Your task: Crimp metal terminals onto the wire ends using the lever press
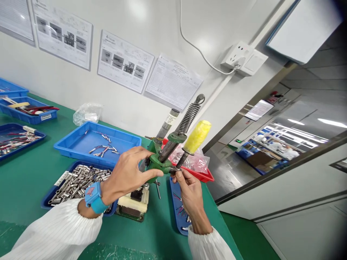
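Note:
A green hand press (159,164) with a coil spring (190,117) stands on the bench, tilted in my view. My left hand (127,175) is wrapped round the press head from the left, its thumb across the front. At the press's right side, my right hand (189,189) pinches the hub at the foot of the lever, whose grip (197,137) is wrapped in yellow. The fingertips behind the hub are partly hidden. Below the head is the press base (132,206), with a pale yellow covering. A thin crossbar screw (158,189) sticks out beneath the head.
Left of the press lie a blue tray of metal sleeves (78,182) and a larger blue tray (127,139) with a few wired parts. To the right are a narrow blue tray (180,220) and a red tray (207,177) with plastic bags. More blue trays (45,117) stand far left.

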### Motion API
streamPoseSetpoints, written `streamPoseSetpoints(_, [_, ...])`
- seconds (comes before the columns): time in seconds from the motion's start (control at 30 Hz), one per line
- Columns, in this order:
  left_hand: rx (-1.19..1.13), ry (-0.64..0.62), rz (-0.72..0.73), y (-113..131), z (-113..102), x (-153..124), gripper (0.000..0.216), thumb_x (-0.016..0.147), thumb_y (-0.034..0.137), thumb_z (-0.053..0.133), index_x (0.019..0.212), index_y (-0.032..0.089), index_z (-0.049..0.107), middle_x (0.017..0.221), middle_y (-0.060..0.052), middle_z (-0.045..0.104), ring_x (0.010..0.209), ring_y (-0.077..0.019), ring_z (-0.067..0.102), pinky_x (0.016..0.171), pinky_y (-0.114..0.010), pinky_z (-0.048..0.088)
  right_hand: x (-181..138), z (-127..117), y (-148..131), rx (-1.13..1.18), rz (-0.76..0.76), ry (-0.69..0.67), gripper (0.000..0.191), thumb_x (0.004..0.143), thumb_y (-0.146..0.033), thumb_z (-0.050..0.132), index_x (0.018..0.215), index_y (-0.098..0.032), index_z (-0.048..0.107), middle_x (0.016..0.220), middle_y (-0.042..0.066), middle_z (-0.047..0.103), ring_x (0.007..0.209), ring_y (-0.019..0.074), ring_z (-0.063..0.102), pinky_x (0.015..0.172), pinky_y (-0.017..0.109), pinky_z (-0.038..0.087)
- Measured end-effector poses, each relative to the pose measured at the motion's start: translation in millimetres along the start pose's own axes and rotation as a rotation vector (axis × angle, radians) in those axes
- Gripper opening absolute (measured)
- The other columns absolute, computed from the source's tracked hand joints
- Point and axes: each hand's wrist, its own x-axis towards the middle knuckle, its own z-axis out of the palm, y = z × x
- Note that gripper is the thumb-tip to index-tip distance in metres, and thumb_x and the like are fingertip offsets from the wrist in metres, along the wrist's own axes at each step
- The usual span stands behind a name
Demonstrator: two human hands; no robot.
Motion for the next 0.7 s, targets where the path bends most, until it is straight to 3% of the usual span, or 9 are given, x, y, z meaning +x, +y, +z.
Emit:
streamPoseSetpoints(0.13, [0.006, 0.025, -0.06, 5.5, 4.4, -0.2, 0.037, 0.076, 0.043, 0.085, 0.097, 0.014, 0.075, 0.091, -0.008, 0.075, 0.085, -0.0257, 0.069, 0.076, -0.038, 0.052, 5.1, -1.4, 5.2, 0.034, -0.006, -0.01, 0.037, 0.084, -0.053, 0.076, 0.081, -0.017, 0.074, 0.069, 0.0, 0.06, 0.069, 0.0152, 0.051, 0.067, 0.026, 0.041])
streamPoseSetpoints(0.5, [-0.013, 0.043, -0.045, 2.7, 6.1, 1.3, 0.034, 0.073, 0.041, 0.088, 0.094, 0.018, 0.076, 0.089, -0.005, 0.076, 0.083, -0.0233, 0.07, 0.074, -0.035, 0.052, 2.8, -0.4, 5.1, 0.012, -0.013, 0.02, 0.038, 0.085, -0.052, 0.075, 0.072, -0.017, 0.066, 0.068, -0.001, 0.055, 0.068, 0.014, 0.046, 0.065, 0.026, 0.036])
streamPoseSetpoints(0.7, [-0.028, 0.041, -0.024, 1.7, 3.3, 0.6, 0.031, 0.074, 0.037, 0.087, 0.095, 0.016, 0.076, 0.089, -0.005, 0.076, 0.082, -0.023, 0.069, 0.075, -0.035, 0.052, 0.3, 1.0, 3.4, 0.017, -0.028, 0.019, 0.033, 0.086, -0.05, 0.075, 0.082, -0.017, 0.073, 0.069, -0.001, 0.056, 0.068, 0.0134, 0.046, 0.064, 0.025, 0.037])
